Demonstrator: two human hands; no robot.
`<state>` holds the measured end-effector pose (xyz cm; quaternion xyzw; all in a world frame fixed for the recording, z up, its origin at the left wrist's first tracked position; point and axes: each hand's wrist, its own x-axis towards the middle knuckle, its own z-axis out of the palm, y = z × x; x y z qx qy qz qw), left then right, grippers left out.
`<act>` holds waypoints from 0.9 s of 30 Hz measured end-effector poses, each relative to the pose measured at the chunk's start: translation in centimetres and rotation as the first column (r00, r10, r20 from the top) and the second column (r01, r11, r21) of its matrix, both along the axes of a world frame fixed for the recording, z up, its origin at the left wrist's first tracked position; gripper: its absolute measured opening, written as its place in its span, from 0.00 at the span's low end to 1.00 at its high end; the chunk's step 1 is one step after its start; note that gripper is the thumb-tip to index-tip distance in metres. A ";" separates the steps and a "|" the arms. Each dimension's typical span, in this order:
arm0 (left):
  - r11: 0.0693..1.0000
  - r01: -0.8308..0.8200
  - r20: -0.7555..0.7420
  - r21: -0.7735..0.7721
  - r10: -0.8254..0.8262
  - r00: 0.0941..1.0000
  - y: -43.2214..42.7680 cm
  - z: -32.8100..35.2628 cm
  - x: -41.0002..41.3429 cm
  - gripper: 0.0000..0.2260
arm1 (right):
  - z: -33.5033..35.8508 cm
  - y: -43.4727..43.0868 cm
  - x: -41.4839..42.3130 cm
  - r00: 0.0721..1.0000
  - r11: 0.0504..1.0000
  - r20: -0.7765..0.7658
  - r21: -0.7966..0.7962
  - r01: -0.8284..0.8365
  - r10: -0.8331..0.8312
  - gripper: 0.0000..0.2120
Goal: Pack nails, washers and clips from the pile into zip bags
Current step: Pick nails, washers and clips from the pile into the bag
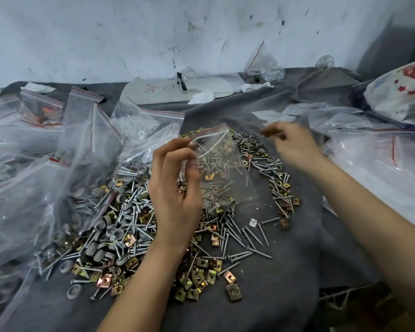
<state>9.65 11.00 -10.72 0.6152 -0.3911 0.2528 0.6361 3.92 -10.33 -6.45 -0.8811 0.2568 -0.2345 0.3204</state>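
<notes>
A pile of silver nails, grey washers and brass clips [134,226] spreads over the grey cloth [285,271]. My left hand [175,188] holds a small clear zip bag [222,168] upright by its left edge above the pile. The bag's red-lined mouth is at the top, and the pile shows through the plastic, so I cannot tell what lies inside. My right hand [295,144] hovers to the right of the bag, blurred, with fingers curled and pinched. Whether it holds a small part is unclear.
Large clear zip bags [65,164] holding more hardware lie at the left. Flat empty zip bags [374,154] are stacked at the right. A white printed sack [403,94] sits at far right, a small filled bag [264,65] by the stained wall.
</notes>
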 end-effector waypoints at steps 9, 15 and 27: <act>1.000 -0.023 -0.008 0.009 0.023 1.000 0.0 0.0 0.1 0.06 | -5.0 -3.6 2.8 0.948 0.993 -0.300 -0.087 0.083 -0.106 0.14; 1.000 -0.021 0.006 0.022 0.020 1.000 0.0 0.0 0.0 0.05 | -4.4 -2.7 2.0 0.984 0.992 -0.132 -0.054 0.114 -0.120 0.12; 0.998 -0.013 0.062 0.061 0.009 0.998 -0.1 -0.2 -0.1 0.05 | 6.2 9.7 -0.5 0.835 0.921 0.420 -0.004 -0.390 0.355 0.08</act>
